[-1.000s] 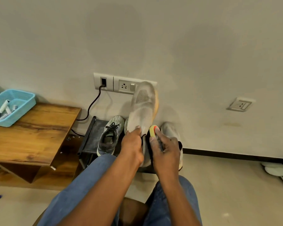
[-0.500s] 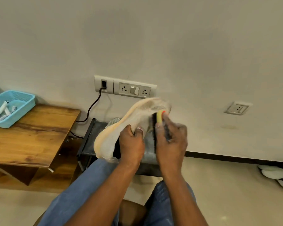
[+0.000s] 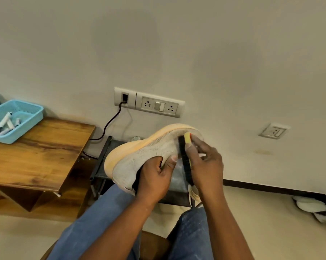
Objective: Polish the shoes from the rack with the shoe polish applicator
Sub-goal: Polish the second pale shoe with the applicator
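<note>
Head view, and the shoe [image 3: 149, 152] is up in the air above the knees, turned on its side, orange sole facing away and to the left, knit upper facing the person. Left hand [image 3: 154, 177] is curled round the collar, thumb out on the fabric, fingers apparently tucked into the opening. Right hand [image 3: 205, 162] pinches the applicator [image 3: 185, 156], a black pad with a yellow back, fingers wrapped over it and the pad laid flat against the shoe just right of the left thumb, running up toward the toe.

Just beyond the hands, partly hidden by the shoe, sits the rack [image 3: 102, 160] against the wall, with something pale on it that I cannot make out.

How will it handle? It looks like a light running shoe, soft mesh on top, thick spongy sole. The knit should give under the pad, so the left hand's hold at the collar looks right: firm structure there, fingers inside to back the fabric. The sole edge would be the other stiff place to grab. The applicator looks small and easy to roll, so a full-finger wrap suits it.
</note>
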